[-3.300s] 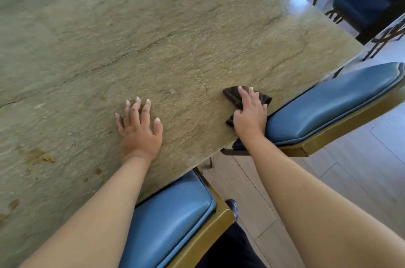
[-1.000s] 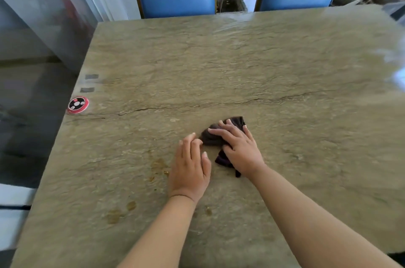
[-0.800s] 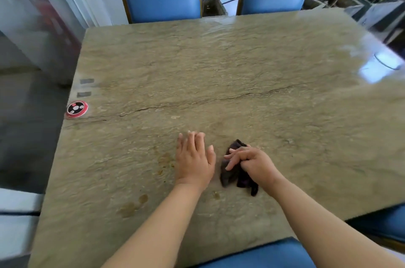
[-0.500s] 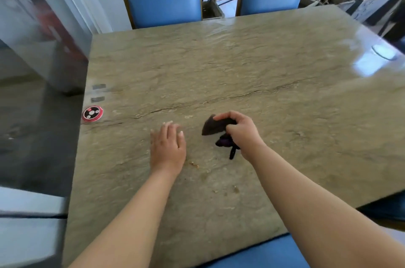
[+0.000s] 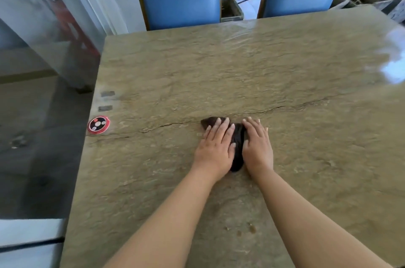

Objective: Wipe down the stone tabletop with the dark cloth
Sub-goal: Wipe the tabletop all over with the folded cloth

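Both flat hands on dark cloth [image 5: 237,147]

readable text: none anywhere, honestly
red round disc [image 5: 98,125]: sits at the left edge of the stone tabletop [image 5: 252,74], only white and dark dots on it, no letters or numbers I can make out

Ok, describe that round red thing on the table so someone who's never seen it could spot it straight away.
Start at the stone tabletop and follow its left edge. Just nearer than two small grey rectangles lies a round red disc. It alone is round and red, with a black face and pale dots, well left of the dark cloth.
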